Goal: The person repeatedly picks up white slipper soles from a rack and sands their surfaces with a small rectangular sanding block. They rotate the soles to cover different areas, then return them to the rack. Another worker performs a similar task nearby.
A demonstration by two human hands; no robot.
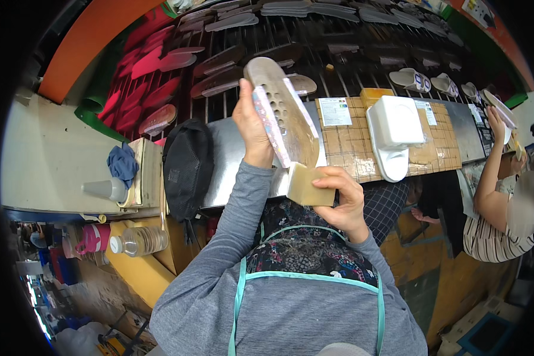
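Hands at work on a sandal. The left hand (252,133) grips the sandal (298,121) by its left edge, one digit extended along that side; the sole hides the rest of its fingers. The sandal, tan and perforated with pink patterned side strips, is raised and tilted, its near end toward the right hand (345,202). That hand's fingers pinch a yellowish block (311,187) at the sandal's near end; whether block and sandal touch cannot be told.

Beneath the sandal, and partly hidden by it, runs a metal tabletop (222,142). Right of the sandal, a cardboard sheet (345,155) covers the tabletop, bearing a paper label (335,111) and a white plastic unit (397,127), which blocks part of the sheet from view. Left of the sandal, a black bag (187,172) overlaps the tabletop's end.

Beyond the sandal, a rod rack carries other footwear: pink pieces (147,63) to its far left, grey soles (232,21) farther up. Well to the sandal's right, a co-worker's hand (496,121) holds a pale sole (499,108).

Containers lie left of the sandal: a wooden box (151,172) beside a blue cloth (123,161) and a pale cone-shaped cup (104,189); nearer the wearer, a clear bottle (141,241) with a white cap, its contents indistinct.
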